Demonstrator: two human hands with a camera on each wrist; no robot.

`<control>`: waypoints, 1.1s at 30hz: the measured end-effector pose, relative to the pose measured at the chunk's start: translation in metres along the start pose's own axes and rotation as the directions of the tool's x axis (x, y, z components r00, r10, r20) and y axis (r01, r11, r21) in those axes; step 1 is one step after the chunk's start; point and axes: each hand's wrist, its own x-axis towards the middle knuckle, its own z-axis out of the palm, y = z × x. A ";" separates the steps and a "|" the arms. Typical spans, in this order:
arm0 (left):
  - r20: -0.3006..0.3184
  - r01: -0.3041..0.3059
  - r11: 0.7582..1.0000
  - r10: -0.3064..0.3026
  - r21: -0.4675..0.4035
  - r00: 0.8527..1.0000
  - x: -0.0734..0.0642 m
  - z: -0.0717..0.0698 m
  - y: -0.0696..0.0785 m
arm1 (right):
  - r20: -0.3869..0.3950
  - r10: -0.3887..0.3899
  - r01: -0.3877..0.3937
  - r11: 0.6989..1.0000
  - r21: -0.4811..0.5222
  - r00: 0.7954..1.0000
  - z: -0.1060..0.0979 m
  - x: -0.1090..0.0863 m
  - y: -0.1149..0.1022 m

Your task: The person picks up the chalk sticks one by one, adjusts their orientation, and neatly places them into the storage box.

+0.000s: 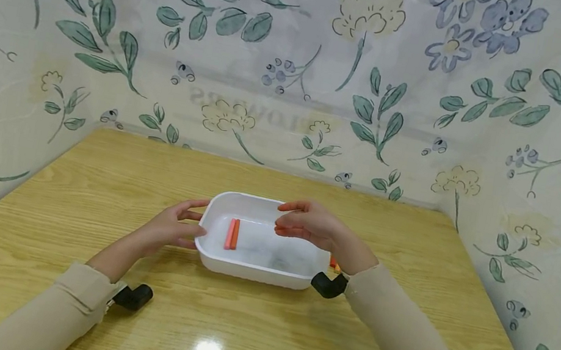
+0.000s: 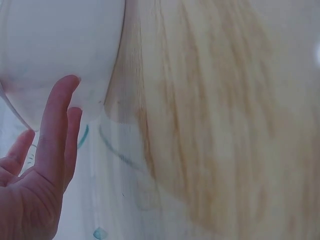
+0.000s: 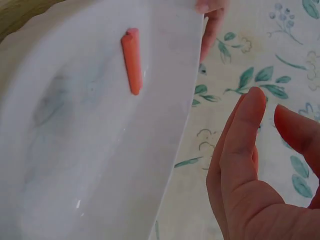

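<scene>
A white rectangular tray [image 1: 253, 272] with raised walls stands on the table. A pink stick [image 1: 230, 234] and an orange stick [image 1: 235, 234], like chalk or clay, lie side by side in its left part. My left hand [image 1: 173, 225] is at the tray's left end, its fairly straight fingers touching the outer wall and one fingertip at the rim. My right hand [image 1: 313, 225] hovers over the tray's back right part. Its thumb and fingers are apart with nothing between them, as the right wrist view shows.
More red and orange sticks [image 1: 335, 263] show on the table right of the tray, partly hidden by my right wrist. The wooden table [image 1: 165, 329] is bounded by floral cloth [image 1: 286, 139] at the back and sides. Black wrist cameras hang below both sleeves.
</scene>
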 end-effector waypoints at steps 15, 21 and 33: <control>0.001 -0.002 1.000 0.002 0.010 1.000 0.000 -0.001 -0.001 | -0.037 -0.055 0.056 0.998 0.028 0.998 -0.033 -0.044 0.029; -0.001 -0.004 1.000 0.004 0.006 1.000 -0.001 -0.001 -0.001 | -0.098 -0.091 0.094 0.995 0.036 0.991 -0.047 -0.057 0.041; -0.001 -0.008 1.000 0.008 0.016 1.000 -0.001 0.000 0.001 | -0.231 -0.063 0.054 0.998 -0.043 0.971 -0.082 -0.073 0.067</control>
